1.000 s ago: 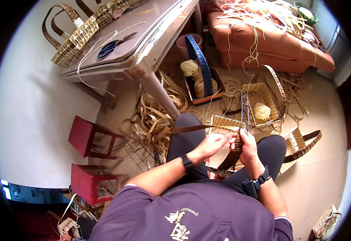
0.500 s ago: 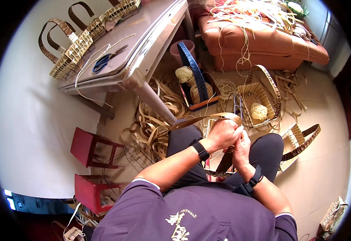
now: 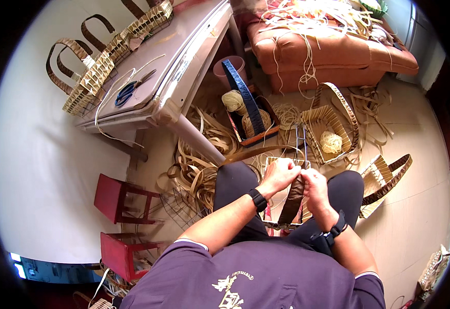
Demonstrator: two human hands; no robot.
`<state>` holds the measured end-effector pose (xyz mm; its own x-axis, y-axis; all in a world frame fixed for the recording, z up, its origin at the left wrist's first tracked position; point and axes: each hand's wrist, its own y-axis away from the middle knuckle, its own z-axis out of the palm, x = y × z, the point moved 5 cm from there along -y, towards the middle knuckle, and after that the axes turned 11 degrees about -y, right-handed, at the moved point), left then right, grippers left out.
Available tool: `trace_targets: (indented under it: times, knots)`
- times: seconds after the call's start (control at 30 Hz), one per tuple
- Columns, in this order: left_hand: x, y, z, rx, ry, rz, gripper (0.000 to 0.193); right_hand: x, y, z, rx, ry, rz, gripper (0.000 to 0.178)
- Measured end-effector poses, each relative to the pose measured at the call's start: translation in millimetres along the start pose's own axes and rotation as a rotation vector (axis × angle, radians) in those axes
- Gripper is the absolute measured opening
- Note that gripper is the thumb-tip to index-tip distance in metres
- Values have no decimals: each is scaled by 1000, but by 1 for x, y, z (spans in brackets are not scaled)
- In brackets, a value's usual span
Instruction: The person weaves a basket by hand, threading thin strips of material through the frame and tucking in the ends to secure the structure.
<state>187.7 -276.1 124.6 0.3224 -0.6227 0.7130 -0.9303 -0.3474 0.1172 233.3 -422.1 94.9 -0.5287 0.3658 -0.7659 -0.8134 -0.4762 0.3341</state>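
Between my knees stands a woven basket (image 3: pixel 281 225) with a tall handle (image 3: pixel 292 202) wrapped in shiny brown strip. At the top of that handle my left hand (image 3: pixel 280 176) and my right hand (image 3: pixel 315 189) meet, fingers pinched close together. A long brown strip (image 3: pixel 256 151) comes from the left, arcs above my hands and bends down to my fingertips. My left fingers appear closed on this strip, while the right ones grip the handle from its right side. The exact pinch point is partly hidden by the fingers.
Loose strips (image 3: pixel 199 170) lie heaped left of my knees near a wire frame (image 3: pixel 181 208). Ahead are a blue-handled basket (image 3: pixel 258 138), another basket (image 3: pixel 312 126) with a yarn ball (image 3: pixel 331 142), and a sofa (image 3: pixel 333 59). Scissors (image 3: pixel 132 88) lie on the table (image 3: pixel 147 67); red stools (image 3: pixel 110 198) stand left.
My hands have lowered and moved slightly apart, so more of the brown handle shows between them. The strip's loop now stands above my hands rather than lying across the left one.
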Motion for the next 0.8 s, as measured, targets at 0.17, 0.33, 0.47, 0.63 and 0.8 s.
trace_targets:
  times: [0.17,0.33,0.47,0.63,0.8]
  knots:
    - [-23,-17,17,-108,61,18,28,-22,-31,14,-328,-540,328,65]
    - [-18,-7,32,-369,431,-84,27,-2,-56,-3,-556,-339,363,47]
    - [3,7,15,-543,717,-146,31,-21,-37,-22,-305,-235,344,24]
    - [2,15,22,-614,763,-79,35,-69,-8,-109,-146,-602,162,14]
    - [-4,20,20,-604,803,-127,37,-169,66,-255,212,-715,-141,22]
